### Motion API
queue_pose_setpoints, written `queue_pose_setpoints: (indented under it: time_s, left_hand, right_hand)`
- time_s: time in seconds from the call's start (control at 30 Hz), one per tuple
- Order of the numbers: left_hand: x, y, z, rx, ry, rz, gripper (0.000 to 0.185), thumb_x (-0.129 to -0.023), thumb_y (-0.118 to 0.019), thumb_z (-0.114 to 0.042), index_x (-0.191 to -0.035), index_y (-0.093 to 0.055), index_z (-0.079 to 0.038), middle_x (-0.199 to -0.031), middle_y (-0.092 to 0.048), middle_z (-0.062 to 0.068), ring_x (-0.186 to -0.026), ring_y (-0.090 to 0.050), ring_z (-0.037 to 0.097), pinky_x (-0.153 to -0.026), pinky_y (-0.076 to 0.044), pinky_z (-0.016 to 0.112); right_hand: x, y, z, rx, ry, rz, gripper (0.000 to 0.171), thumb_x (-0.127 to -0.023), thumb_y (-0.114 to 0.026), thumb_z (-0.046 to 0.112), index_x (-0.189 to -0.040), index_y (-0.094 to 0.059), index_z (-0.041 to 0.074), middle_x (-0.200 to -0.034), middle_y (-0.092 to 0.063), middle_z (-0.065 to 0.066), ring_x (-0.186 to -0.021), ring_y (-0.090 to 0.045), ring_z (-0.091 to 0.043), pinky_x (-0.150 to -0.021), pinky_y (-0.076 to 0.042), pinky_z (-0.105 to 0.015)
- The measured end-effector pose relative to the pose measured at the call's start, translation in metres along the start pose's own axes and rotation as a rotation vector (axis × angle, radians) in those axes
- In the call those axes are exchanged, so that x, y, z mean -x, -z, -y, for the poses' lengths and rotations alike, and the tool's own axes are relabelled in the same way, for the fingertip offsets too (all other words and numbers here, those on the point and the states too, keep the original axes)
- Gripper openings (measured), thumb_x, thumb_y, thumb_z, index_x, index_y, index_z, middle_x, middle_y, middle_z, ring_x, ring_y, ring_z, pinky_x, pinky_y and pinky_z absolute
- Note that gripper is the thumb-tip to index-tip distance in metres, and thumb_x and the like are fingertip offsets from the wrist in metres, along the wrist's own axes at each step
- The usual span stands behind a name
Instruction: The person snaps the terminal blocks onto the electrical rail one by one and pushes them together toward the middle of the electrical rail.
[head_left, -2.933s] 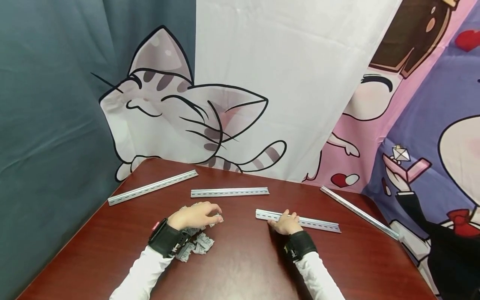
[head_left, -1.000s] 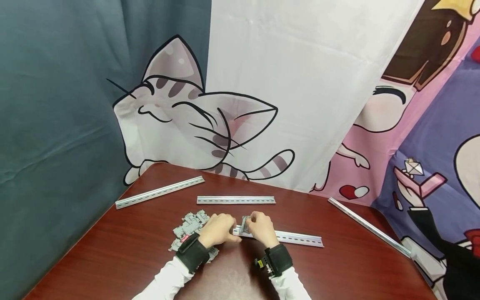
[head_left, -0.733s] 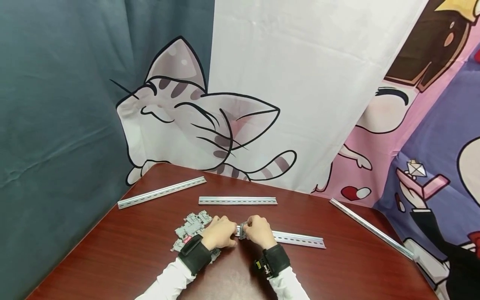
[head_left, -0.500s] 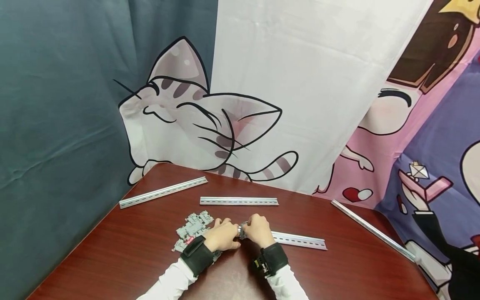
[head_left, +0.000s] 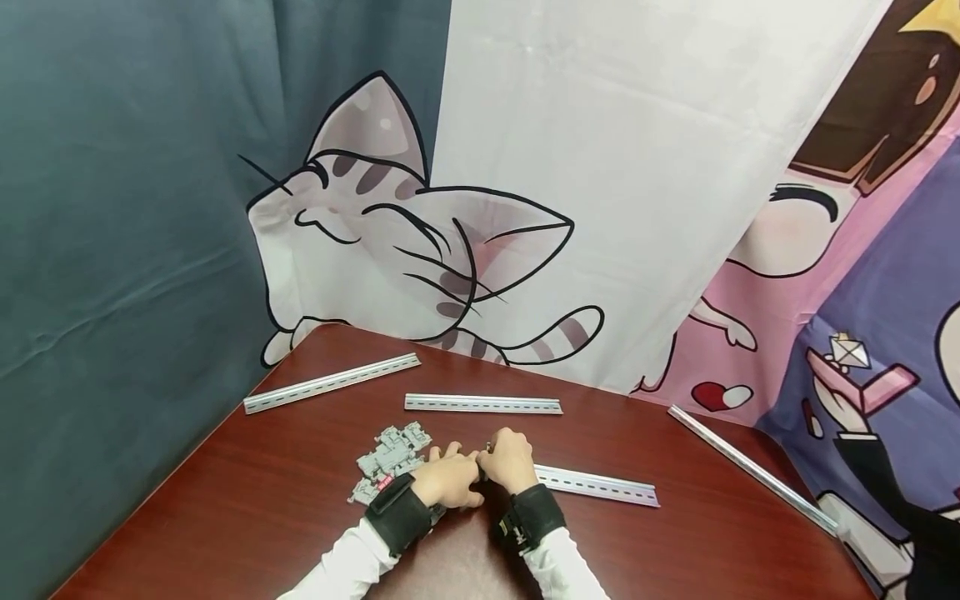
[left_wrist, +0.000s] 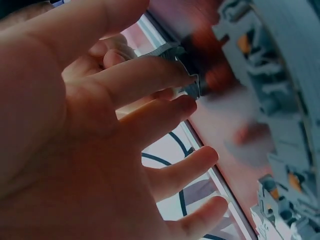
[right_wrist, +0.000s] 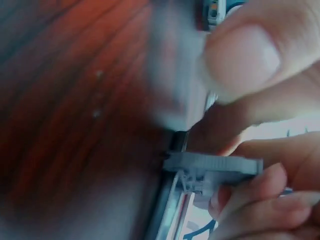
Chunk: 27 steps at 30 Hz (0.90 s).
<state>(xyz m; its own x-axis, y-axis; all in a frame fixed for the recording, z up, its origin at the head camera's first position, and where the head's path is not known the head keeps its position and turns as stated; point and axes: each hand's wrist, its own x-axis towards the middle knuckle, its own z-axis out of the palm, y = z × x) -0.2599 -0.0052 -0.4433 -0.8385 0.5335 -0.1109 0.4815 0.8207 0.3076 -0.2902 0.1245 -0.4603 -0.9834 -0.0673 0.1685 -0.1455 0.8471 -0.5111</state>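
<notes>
Pinching a small grey terminal block (right_wrist: 212, 172) between thumb and fingertips, your right hand (head_left: 510, 461) is curling down over the left end of the nearest metal rail (head_left: 596, 485), with the wrist bent and its black strap sitting just behind that rail. In the right wrist view the block is sitting right on the rail's end, touching its edge, and your thumb is pressing from above while two fingers are closing in underneath.

Your left hand (head_left: 448, 479) is lying just left of that same rail end, knuckles up, meeting the right hand. In the left wrist view its fingers (left_wrist: 165, 112) are spreading fairly straight and relaxed, and one fingertip is reaching to the block at the rail end; whether it is actually gripping the block is not something you can tell from here.

The pile of loose grey blocks (head_left: 390, 454) is resting just left of the rail end, partly behind your left wrist. Three more rails are lying beyond the near rail on the red-brown table (head_left: 247, 500).
</notes>
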Motion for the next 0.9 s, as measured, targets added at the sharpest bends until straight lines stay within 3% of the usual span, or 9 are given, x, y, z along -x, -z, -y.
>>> queue_pose_setpoints:
  time_s: [0.27,0.43,0.6,0.73,0.8,0.9]
  left_hand:
    - [-0.002,0.000,0.001,0.006,0.001,-0.004,0.019,-0.081,-0.071,-0.028,-0.072,-0.065,-0.012,-0.116,-0.061,0.004,-0.109,-0.046,0.028,-0.086,-0.034,0.047]
    - [-0.002,0.002,0.001,0.060,-0.020,-0.012,0.019,-0.079,-0.071,-0.027,-0.070,-0.063,-0.012,-0.108,-0.063,0.004,-0.092,-0.044,0.022,-0.078,-0.031,0.039]
    - [-0.003,0.004,0.005,0.091,-0.044,-0.012,0.018,-0.081,-0.071,-0.028,-0.082,-0.069,-0.010,-0.107,-0.065,0.005,-0.088,-0.046,0.021,-0.075,-0.031,0.037]
    - [-0.003,0.015,0.020,0.110,-0.080,-0.097,0.017,-0.084,-0.069,-0.025,-0.082,-0.070,-0.007,-0.088,-0.069,0.004,-0.080,-0.058,0.020,-0.072,-0.041,0.039]
    - [0.001,0.026,0.033,0.128,-0.033,-0.177,0.015,-0.084,-0.070,-0.021,-0.081,-0.071,-0.007,-0.082,-0.070,0.005,-0.072,-0.061,0.019,-0.066,-0.047,0.040]
    - [0.009,0.040,0.053,0.129,0.130,-0.270,0.013,-0.081,-0.074,-0.017,-0.081,-0.069,-0.005,-0.079,-0.069,0.006,-0.067,-0.060,0.019,-0.060,-0.049,0.039]
  right_hand:
    - [0.002,-0.001,0.004,0.016,-0.016,-0.020,0.042,-0.072,-0.068,0.007,-0.047,-0.035,0.016,-0.047,-0.029,0.008,-0.049,-0.036,-0.017,-0.046,-0.028,-0.028]
    - [0.005,-0.001,0.002,0.044,-0.020,-0.082,0.046,-0.070,-0.071,0.008,-0.046,-0.032,0.017,-0.048,-0.029,0.007,-0.049,-0.037,-0.018,-0.046,-0.030,-0.030]
    - [0.006,-0.001,0.000,0.040,-0.037,-0.102,0.043,-0.070,-0.072,0.011,-0.047,-0.037,0.016,-0.048,-0.033,0.006,-0.049,-0.039,-0.019,-0.047,-0.033,-0.032]
    - [0.008,0.004,0.001,0.036,-0.010,-0.113,0.046,-0.075,-0.075,0.021,-0.046,-0.039,0.016,-0.048,-0.037,0.006,-0.049,-0.043,-0.019,-0.047,-0.036,-0.034]
    - [0.009,0.009,0.000,0.024,-0.007,-0.102,0.053,-0.079,-0.075,0.029,-0.045,-0.036,0.017,-0.047,-0.032,0.008,-0.047,-0.039,-0.017,-0.047,-0.035,-0.032]
    - [0.009,0.019,-0.003,-0.005,-0.005,-0.082,0.058,-0.083,-0.072,0.036,-0.045,-0.033,0.018,-0.044,-0.026,0.011,-0.044,-0.034,-0.012,-0.045,-0.031,-0.028]
